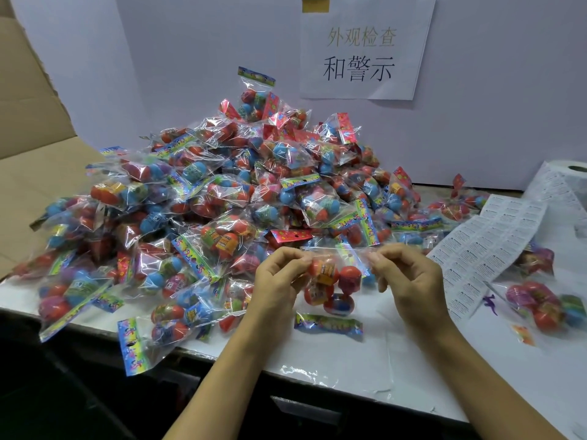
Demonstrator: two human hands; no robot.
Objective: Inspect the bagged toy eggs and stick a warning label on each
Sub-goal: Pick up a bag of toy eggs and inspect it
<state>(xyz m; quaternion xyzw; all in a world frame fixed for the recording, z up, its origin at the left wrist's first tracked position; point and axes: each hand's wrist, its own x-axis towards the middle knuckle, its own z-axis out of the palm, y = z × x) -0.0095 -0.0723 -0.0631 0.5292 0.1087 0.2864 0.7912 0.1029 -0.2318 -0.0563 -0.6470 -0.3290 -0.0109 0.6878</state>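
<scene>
A clear bag of red toy eggs point(333, 284) hangs upside down above the white table point(413, 369), its colourful header card at the bottom. My left hand point(279, 281) pinches the bag's upper left corner. My right hand point(409, 281) pinches its upper right corner. A big heap of bagged toy eggs point(222, 198) lies behind and to the left. A strip of white warning labels point(486, 252) runs from a label roll point(568, 179) at the right.
One more bag of eggs point(546, 306) and a small purple toy figure point(490, 304) lie on the table at the right. A cardboard box flap point(35, 128) stands at the left. A paper sign point(365, 46) hangs on the white back wall.
</scene>
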